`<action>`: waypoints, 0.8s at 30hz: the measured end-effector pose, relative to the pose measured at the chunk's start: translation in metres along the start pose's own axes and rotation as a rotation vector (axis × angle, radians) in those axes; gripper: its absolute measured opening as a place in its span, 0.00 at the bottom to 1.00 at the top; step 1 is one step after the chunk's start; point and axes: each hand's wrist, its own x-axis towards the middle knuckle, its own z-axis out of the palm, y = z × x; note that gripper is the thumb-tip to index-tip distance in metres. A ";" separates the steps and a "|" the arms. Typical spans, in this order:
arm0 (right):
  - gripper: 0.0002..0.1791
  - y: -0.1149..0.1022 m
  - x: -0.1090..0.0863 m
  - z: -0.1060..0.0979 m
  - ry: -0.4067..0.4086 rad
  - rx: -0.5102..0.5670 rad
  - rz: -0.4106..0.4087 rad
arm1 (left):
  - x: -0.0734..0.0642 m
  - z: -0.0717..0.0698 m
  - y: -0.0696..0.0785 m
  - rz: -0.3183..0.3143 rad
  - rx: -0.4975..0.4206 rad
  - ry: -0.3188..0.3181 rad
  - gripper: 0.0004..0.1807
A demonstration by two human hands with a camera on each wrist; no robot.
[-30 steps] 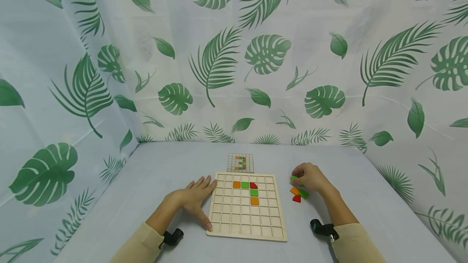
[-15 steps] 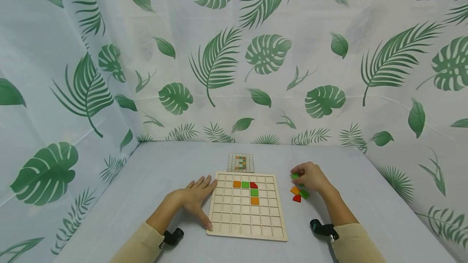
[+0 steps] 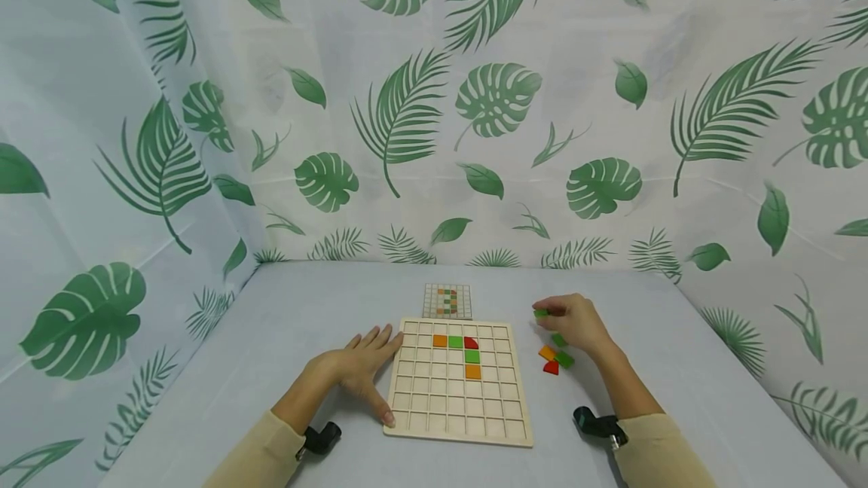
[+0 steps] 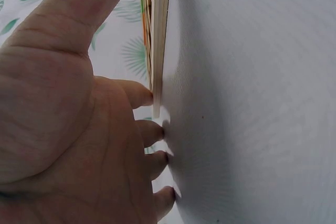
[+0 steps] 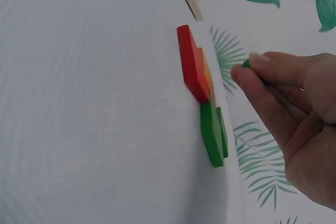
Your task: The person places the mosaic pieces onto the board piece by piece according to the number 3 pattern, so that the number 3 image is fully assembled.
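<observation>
My right hand (image 3: pixel 576 322) pinches a green tile (image 3: pixel 540 313) between thumb and fingers, raised off the table right of the board. In the right wrist view only a sliver of that tile (image 5: pixel 246 63) shows at the fingertips. With fingers spread, my left hand (image 3: pixel 359 367) rests along the left edge of the wooden grid board (image 3: pixel 441 405), thumb at its near corner. Orange, green and red tiles sit in the board's upper cells, among them a green tile (image 3: pixel 472 357) above an orange tile (image 3: pixel 472 372).
Below the right hand lie loose pieces: two green tiles, one of them (image 3: pixel 564 359) touching an orange tile (image 3: pixel 546 352), and a red piece (image 3: pixel 551 368) with a curved side. A small printed pattern card (image 3: pixel 447 301) lies behind the board. Leaf-patterned cloth (image 3: pixel 502 194) walls the table's back and sides.
The right hand has lifted a green tile from the loose pieces and moved it up and slightly left, uncovering another green tile below. The left hand stays at the board.
</observation>
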 end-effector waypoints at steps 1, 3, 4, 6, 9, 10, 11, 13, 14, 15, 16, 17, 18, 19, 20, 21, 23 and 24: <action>0.15 -0.002 0.000 0.000 -0.006 0.028 -0.003 | 0.000 0.000 0.000 0.000 -0.001 0.000 0.81; 0.14 -0.006 0.000 0.000 -0.020 0.084 0.000 | 0.001 0.000 -0.001 -0.001 -0.003 0.000 0.80; 0.14 -0.008 -0.001 0.000 -0.028 0.114 0.000 | 0.001 0.000 -0.001 -0.002 -0.003 -0.001 0.80; 0.14 -0.012 -0.002 0.000 -0.047 0.148 -0.018 | 0.001 0.001 -0.001 -0.007 -0.004 -0.006 0.80; 0.17 -0.021 -0.002 0.002 -0.074 0.190 -0.060 | 0.000 0.000 -0.001 -0.012 -0.004 -0.007 0.80; 0.18 -0.024 -0.001 0.003 -0.082 0.204 -0.075 | 0.000 0.000 -0.001 -0.013 -0.003 -0.008 0.80; 0.19 -0.028 -0.001 0.004 -0.089 0.216 -0.088 | 0.000 0.000 -0.001 -0.014 -0.003 -0.008 0.80; 0.19 -0.035 0.001 0.009 -0.095 0.249 -0.095 | 0.000 0.000 0.000 -0.013 -0.006 -0.006 0.80; 0.20 -0.039 0.002 0.011 -0.096 0.266 -0.096 | 0.000 0.000 0.000 -0.012 -0.007 -0.007 0.80; 0.20 -0.042 0.002 0.013 -0.097 0.275 -0.098 | 0.000 0.000 0.000 -0.011 -0.007 -0.006 0.80; 0.20 -0.046 0.003 0.016 -0.095 0.284 -0.099 | 0.000 0.000 0.000 -0.009 -0.008 -0.005 0.80; 0.20 -0.049 0.003 0.019 -0.093 0.289 -0.104 | 0.000 0.000 0.000 -0.008 -0.010 -0.004 0.80; 0.20 -0.052 0.004 0.021 -0.089 0.292 -0.108 | 0.000 0.000 0.000 -0.006 -0.010 -0.003 0.81; 0.20 -0.056 0.004 0.024 -0.084 0.287 -0.121 | 0.000 0.000 0.000 -0.005 -0.010 -0.003 0.81; 0.20 -0.058 0.004 0.026 -0.079 0.284 -0.131 | 0.000 0.000 0.000 -0.004 -0.010 -0.003 0.81; 0.19 -0.061 0.004 0.028 -0.076 0.279 -0.143 | 0.000 0.000 0.000 -0.003 -0.011 -0.003 0.81; 0.18 -0.065 0.004 0.033 -0.075 0.289 -0.166 | 0.000 0.000 0.000 -0.003 -0.014 -0.004 0.81; 0.16 -0.067 0.004 0.035 -0.079 0.295 -0.178 | 0.000 0.000 0.000 -0.002 -0.014 -0.003 0.81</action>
